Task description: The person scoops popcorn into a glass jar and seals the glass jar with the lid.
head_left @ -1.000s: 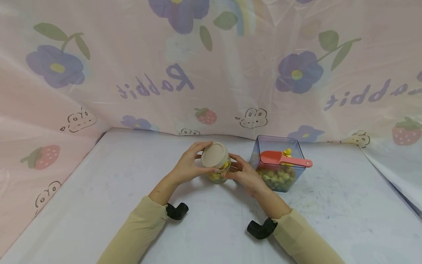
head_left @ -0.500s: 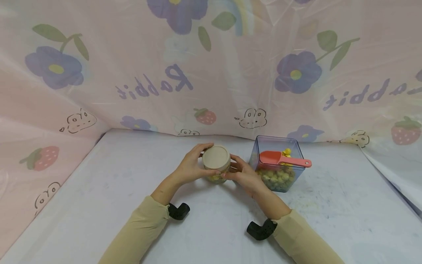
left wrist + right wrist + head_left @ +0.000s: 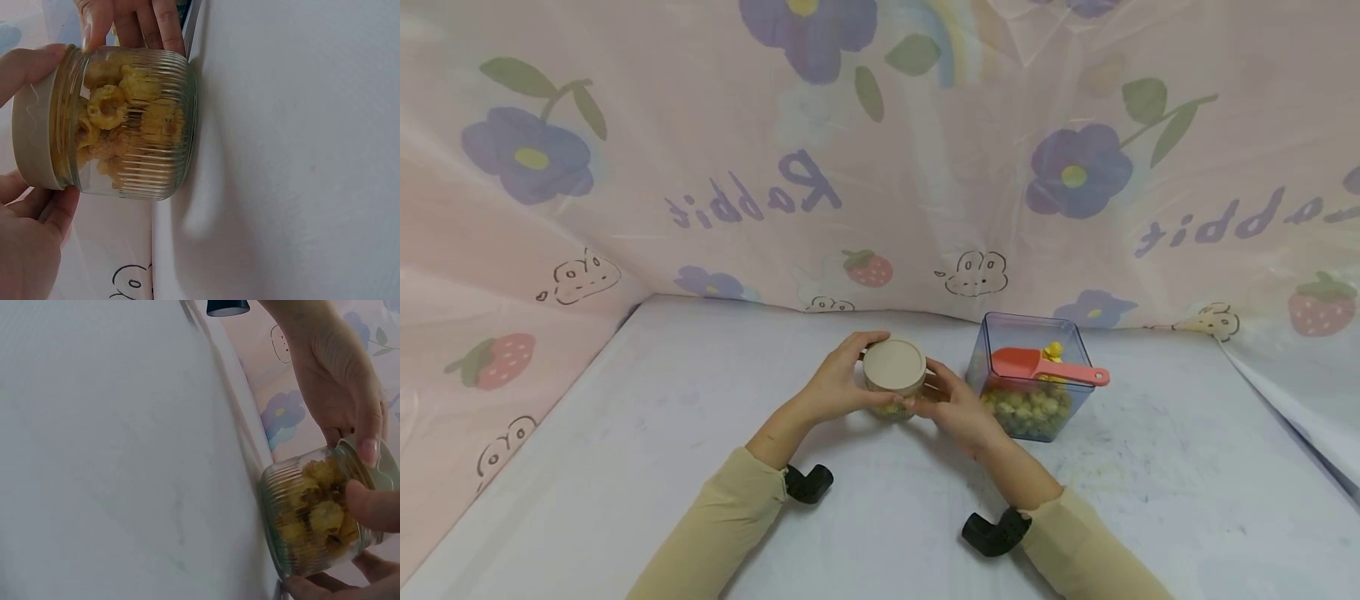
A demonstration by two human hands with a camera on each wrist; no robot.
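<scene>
A ribbed glass jar (image 3: 147, 125) holds yellow popcorn-like pieces (image 3: 106, 107). It stands on the white table, and its pale beige lid (image 3: 895, 365) sits level over the mouth. My left hand (image 3: 837, 383) grips the lid from the left, thumb at the near side and fingers round the far side. From the right, my right hand (image 3: 958, 410) holds the glass body, its thumb (image 3: 375, 507) high on the glass near the lid. Both thumbs come close together at the front of the jar.
To the right stands a clear bluish square container (image 3: 1078, 400) with more yellow pieces (image 3: 1026, 410). A coral-red scoop (image 3: 1063, 368) lies in it, its handle reaching over the right rim. Behind the white table (image 3: 685, 417) hangs a printed pink curtain (image 3: 910, 183).
The lid has gone from tilted on the jar to lying level over its mouth, carried by the left hand. The right hand has kept its hold on the glass.
</scene>
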